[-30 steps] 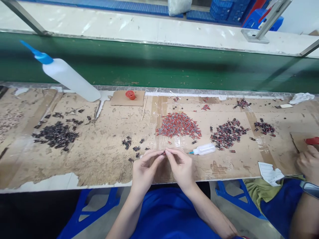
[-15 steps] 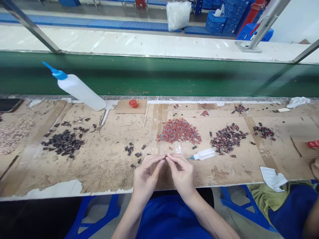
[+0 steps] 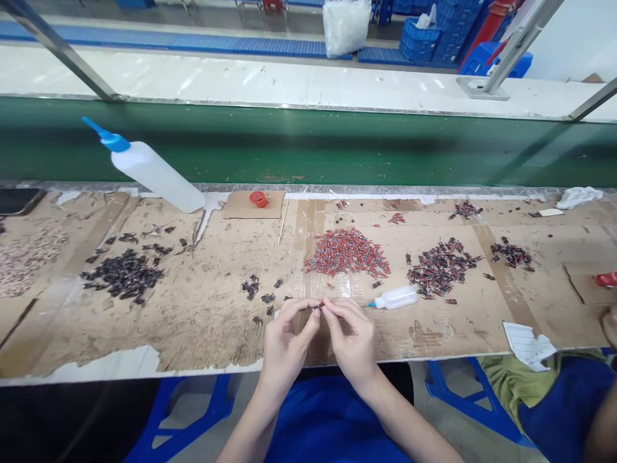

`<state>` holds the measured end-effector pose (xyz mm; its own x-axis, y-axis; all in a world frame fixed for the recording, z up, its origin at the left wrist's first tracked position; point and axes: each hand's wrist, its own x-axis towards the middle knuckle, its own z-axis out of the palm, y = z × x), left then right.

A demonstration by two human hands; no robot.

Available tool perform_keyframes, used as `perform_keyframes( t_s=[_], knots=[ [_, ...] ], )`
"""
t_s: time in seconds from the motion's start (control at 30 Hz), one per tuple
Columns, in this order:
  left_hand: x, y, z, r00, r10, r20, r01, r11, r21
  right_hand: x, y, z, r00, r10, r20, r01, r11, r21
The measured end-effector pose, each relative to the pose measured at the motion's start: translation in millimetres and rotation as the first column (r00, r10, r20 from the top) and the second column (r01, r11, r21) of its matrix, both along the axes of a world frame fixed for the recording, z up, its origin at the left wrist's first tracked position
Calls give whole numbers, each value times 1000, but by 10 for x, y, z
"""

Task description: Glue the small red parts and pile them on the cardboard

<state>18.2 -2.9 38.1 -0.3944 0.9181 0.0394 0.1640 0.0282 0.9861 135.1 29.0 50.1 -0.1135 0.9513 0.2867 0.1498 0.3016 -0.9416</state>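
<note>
My left hand (image 3: 285,341) and my right hand (image 3: 351,337) meet fingertip to fingertip over the near edge of the cardboard-covered bench (image 3: 202,308). Between them they pinch one tiny dark part (image 3: 319,307); its detail is too small to make out. Just beyond lies a heap of small red parts (image 3: 347,251). A few loose black parts (image 3: 255,290) lie to the left of my hands. A small squeeze bottle (image 3: 395,297) with a blue tip rests on its side right of my right hand.
A heap of black parts (image 3: 123,275) lies at left, and mixed red-and-black heaps (image 3: 441,267) at right. A large white bottle (image 3: 149,168) leans at the back left beside a red cap (image 3: 259,199). A green conveyor belt (image 3: 308,148) runs behind. Another person's hand (image 3: 610,325) shows at far right.
My hands stay pinched together on the small part, with only slight finger shifts. The view tilted up a little after the first frame; the other person's hand slid mostly out of view.
</note>
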Motion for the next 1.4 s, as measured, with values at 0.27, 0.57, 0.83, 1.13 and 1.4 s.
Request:
perform_keyframes(
  t_s=[0.27,0.57,0.83,1.13,1.4],
  knots=[
    [29,3,60,1000,-4,19,4,1000,10,14,7,-47,985,-18,-174,-26,969,-247],
    [98,36,44,1000,-27,1,27,999,42,166,64,26,997,80,-4,-80,993,-88],
    [263,114,125,996,-85,20,82,991,106,271,33,-97,997,-19,75,23,999,-47],
    [-307,324,-26,852,-150,-502,217,973,79,1149,458,-49,783,-479,397,336,862,379],
    [-840,217,-190,460,-433,-775,389,883,-263,1663,655,-95,625,-113,772,-261,902,344]
  ],
)
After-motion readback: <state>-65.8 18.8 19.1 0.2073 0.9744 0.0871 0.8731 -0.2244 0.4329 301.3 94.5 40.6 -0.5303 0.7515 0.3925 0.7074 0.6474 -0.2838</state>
